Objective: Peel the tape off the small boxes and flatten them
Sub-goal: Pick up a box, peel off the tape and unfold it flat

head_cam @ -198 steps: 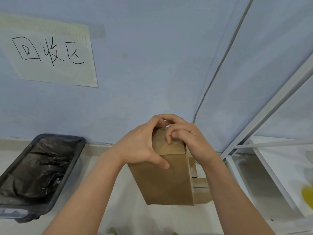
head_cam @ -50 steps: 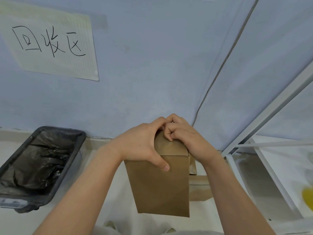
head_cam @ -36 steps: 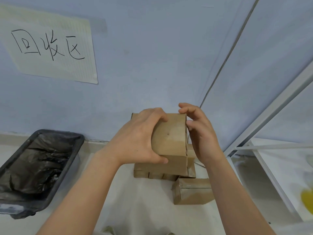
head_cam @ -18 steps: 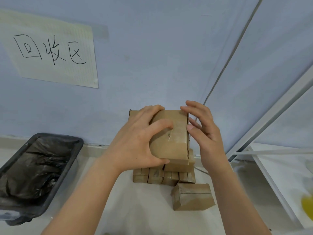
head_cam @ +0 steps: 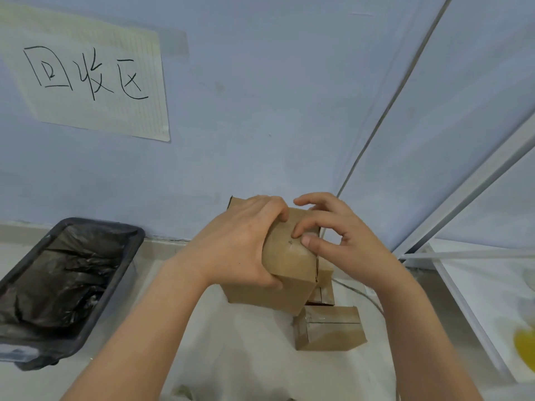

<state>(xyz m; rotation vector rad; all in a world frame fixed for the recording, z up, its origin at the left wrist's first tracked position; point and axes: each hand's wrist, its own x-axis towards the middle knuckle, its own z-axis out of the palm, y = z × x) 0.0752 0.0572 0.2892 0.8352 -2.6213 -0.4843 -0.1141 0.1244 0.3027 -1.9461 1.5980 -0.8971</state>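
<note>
We see the left hand (head_cam: 246, 244) wrapped over a small brown cardboard box (head_cam: 285, 273), fingers curled across its top far edge and thumb clamped on the near lower edge, so that hand has a full grip on it; the box sits raised in front of the wall, tilted with one corner toward us, above the white surface (head_cam: 254, 348). The right hand (head_cam: 341, 241) is at the box's upper right face, index fingertip and thumb (head_cam: 311, 241) pressed close together on the cardboard near a small mark, remaining fingers spread and loosely bent; we can't tell whether they actually have tape pinched, the tape itself is not distinguishable there. Below and right of the held box a second box (head_cam: 330, 328) lies on the surface, glossy tape visible on its left end, seam still closed. Behind the held box, partly hidden, more boxes (head_cam: 322, 290) stand against the wall. At left a dark bin (head_cam: 95, 299) with a black liner rests on the floor. A paper sign (head_cam: 95, 79) with handwritten characters is taped to the blue wall. White shelf frame (head_cam: 463, 279) at right
</note>
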